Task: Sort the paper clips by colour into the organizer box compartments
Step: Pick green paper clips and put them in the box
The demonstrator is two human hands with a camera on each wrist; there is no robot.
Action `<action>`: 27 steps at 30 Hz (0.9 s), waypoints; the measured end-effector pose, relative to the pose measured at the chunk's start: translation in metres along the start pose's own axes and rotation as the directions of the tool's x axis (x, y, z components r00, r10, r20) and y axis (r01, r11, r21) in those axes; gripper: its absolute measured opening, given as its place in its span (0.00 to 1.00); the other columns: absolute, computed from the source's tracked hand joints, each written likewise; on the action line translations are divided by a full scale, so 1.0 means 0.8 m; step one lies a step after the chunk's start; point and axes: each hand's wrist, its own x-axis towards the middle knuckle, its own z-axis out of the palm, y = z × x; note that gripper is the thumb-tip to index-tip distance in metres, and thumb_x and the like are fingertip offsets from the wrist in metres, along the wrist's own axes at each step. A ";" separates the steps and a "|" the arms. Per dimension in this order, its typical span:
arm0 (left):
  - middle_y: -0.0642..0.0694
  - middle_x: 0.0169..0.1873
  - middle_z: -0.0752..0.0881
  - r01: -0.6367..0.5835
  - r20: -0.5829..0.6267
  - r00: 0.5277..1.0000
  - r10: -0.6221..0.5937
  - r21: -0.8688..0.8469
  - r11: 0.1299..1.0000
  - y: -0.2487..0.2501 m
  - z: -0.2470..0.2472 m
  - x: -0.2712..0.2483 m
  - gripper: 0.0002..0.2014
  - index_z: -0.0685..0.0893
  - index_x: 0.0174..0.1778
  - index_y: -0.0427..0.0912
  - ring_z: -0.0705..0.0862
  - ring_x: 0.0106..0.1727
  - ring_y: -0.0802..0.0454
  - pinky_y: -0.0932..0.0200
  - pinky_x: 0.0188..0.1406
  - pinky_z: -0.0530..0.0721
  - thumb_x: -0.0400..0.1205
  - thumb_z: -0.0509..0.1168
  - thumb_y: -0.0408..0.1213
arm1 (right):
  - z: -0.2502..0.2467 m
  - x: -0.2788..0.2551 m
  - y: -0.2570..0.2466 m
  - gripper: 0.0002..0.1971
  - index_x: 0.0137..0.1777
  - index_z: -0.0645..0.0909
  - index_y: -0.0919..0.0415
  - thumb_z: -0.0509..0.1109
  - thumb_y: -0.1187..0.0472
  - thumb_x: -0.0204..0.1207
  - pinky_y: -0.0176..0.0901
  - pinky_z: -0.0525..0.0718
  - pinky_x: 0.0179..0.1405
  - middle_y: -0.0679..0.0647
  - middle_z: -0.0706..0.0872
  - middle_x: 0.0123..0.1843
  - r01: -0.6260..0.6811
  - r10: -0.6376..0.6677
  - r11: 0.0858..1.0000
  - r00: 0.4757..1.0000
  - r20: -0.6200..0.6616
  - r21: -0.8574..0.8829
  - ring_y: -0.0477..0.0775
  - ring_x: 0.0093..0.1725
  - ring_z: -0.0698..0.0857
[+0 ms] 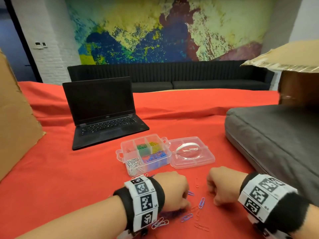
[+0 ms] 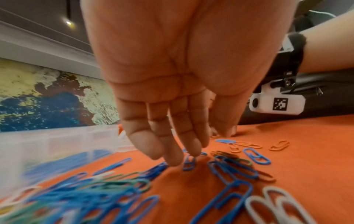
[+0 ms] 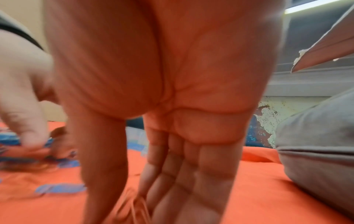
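Two hands work low over the red cloth [image 1: 69, 187], just in front of the box [image 1: 143, 154], which stands open with its lid [image 1: 191, 152] folded flat to the right, presumably so each clip can be dropped straight into a compartment. White, green, yellow and blue clips already fill separate cells; one far-left cell looks nearly bare.

The loose clips [image 2: 226, 168] lie scattered on the cloth between and under the hands, mostly blue, with some white, green and pale orange ones (the orange nearly vanish against the cloth).

The left hand [image 1: 174, 190] hangs fingers-down over the heap, its fingertips [image 2: 193, 150] touching a blue clip [image 2: 189, 162]; the fingers look fairly straight, prodding rather than clasping, so I judge it is singling out one colour.

The right hand [image 1: 222, 185] reaches down to the cloth beside the orange clips [image 3: 134, 206]; thumb and fingers converge there, but blur hides whether they pinch any, so I cannot tell its grasp.
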 end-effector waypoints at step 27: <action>0.55 0.30 0.83 0.028 0.092 0.996 0.005 -0.355 0.934 -0.007 -0.002 0.007 0.06 0.88 0.46 0.47 0.77 0.30 0.62 0.67 0.33 0.76 0.76 0.70 0.44 | 0.007 -0.017 -0.014 0.16 0.53 0.84 0.55 0.78 0.52 0.66 0.41 0.83 0.48 0.51 0.87 0.50 0.074 -0.072 0.997 0.995 -0.070 0.031 0.53 0.49 0.85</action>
